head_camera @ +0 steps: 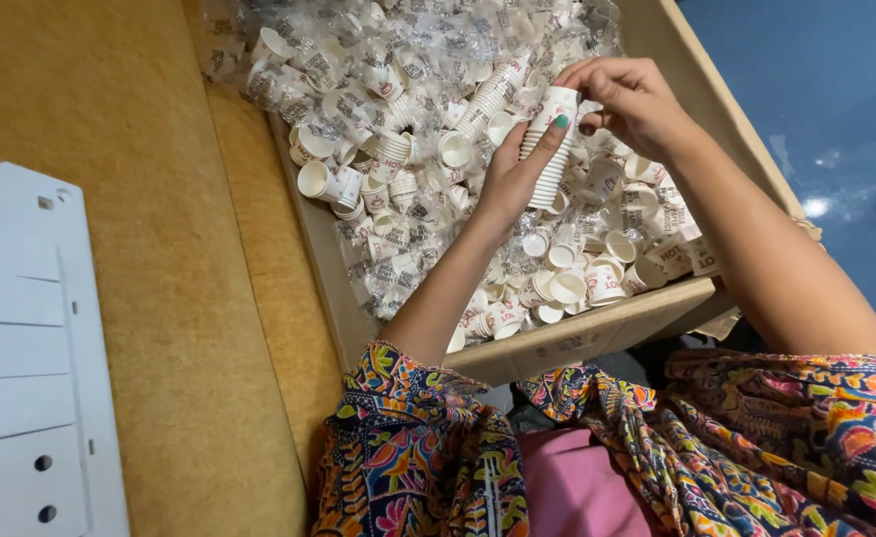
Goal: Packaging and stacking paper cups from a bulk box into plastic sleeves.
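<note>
Both hands closed, left hand (518,169), right hand (632,99), gripping cup stack (550,149)

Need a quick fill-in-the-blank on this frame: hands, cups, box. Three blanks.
1. Both hands hold a ____ of nested paper cups.
2. The loose cups lie in a ____ box.
3. The left hand grips the stack lower down; the right hand is at its ____.

Missing words: stack; cardboard; top
</note>
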